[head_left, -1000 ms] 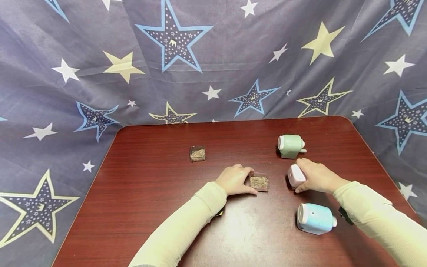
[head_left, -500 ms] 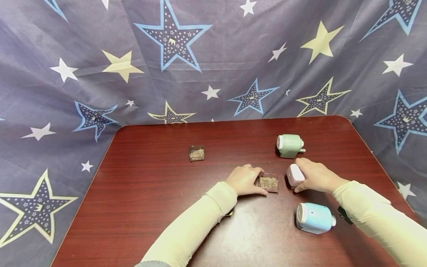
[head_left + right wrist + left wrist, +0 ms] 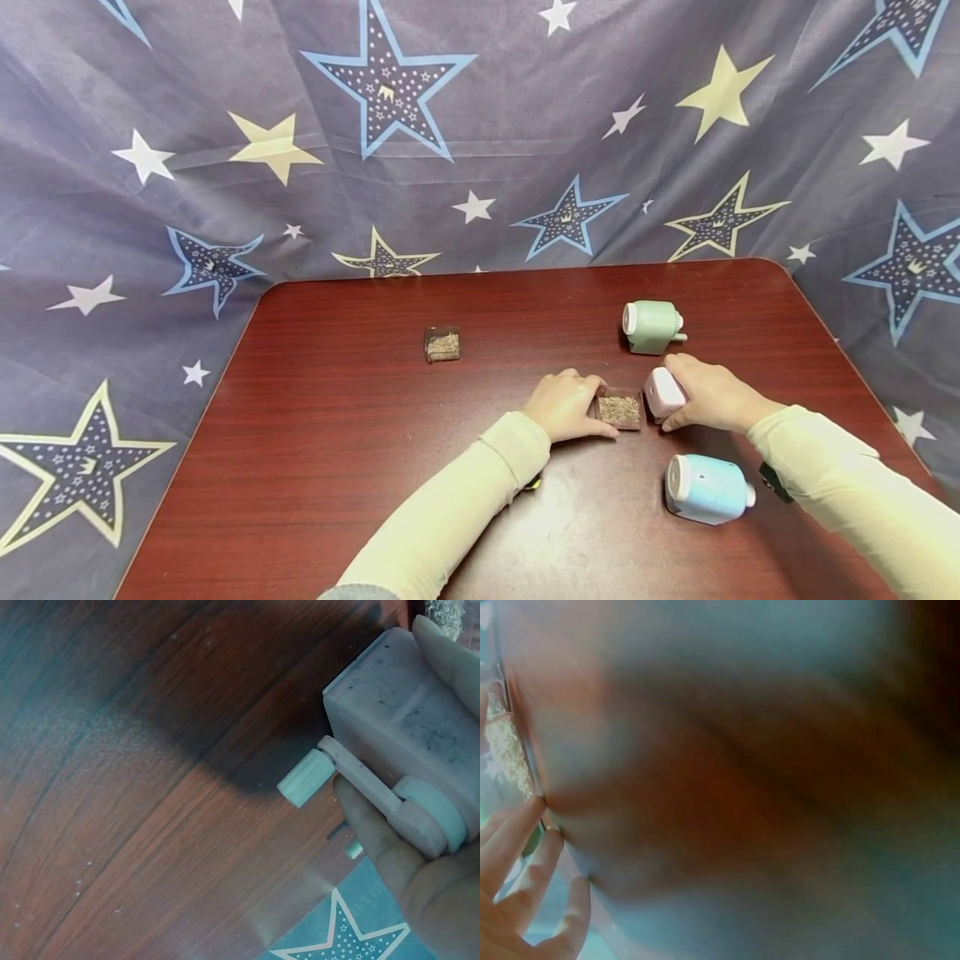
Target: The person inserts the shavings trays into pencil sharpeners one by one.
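My left hand (image 3: 566, 406) holds a small clear drawer (image 3: 636, 423) by its left end, thumb on the near side and fingers on the far side. Tan pencil shavings (image 3: 620, 409) fill it. In the left wrist view only a sliver of the drawer shows at the left edge, beside my spread fingers (image 3: 532, 881). My right hand (image 3: 712, 396) grips a pink pencil sharpener (image 3: 663, 394) from the right. The drawer's right end sits right at the sharpener's left side. A crank (image 3: 364, 776) with a pale knob sticks out of the sharpener in the right wrist view.
Behind the right hand stands a green crank sharpener (image 3: 652, 326); nearer me lies a blue one (image 3: 707, 490). Another clear drawer with shavings (image 3: 443, 345) rests farther back on the left. A star-patterned cloth (image 3: 480, 142) hangs behind the dark red table (image 3: 300, 450).
My left hand has slid the drawer to the right across the table, up to the pink sharpener. The right hand and the sharpener have stayed in place.
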`<act>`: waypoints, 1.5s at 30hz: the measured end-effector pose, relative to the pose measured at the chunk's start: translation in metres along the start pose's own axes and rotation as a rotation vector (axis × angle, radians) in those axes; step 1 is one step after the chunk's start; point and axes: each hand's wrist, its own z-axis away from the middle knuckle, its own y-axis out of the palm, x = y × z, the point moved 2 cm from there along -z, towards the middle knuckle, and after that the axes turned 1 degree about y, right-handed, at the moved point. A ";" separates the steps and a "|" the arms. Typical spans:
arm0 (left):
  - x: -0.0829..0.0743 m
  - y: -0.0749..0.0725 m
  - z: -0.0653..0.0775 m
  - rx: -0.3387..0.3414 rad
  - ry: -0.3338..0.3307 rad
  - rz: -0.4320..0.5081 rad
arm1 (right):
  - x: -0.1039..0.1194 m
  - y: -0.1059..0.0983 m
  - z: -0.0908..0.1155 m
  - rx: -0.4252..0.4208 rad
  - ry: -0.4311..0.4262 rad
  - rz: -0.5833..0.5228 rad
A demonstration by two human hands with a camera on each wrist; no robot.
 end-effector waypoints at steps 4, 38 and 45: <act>-0.004 0.002 -0.002 -0.018 -0.018 -0.017 | 0.001 0.000 -0.001 -0.003 -0.002 0.005; -0.027 0.004 -0.006 -0.073 -0.062 -0.051 | 0.001 0.000 0.000 -0.003 0.018 -0.014; -0.029 0.004 -0.007 -0.093 -0.072 -0.055 | 0.001 0.000 0.000 0.000 0.021 -0.015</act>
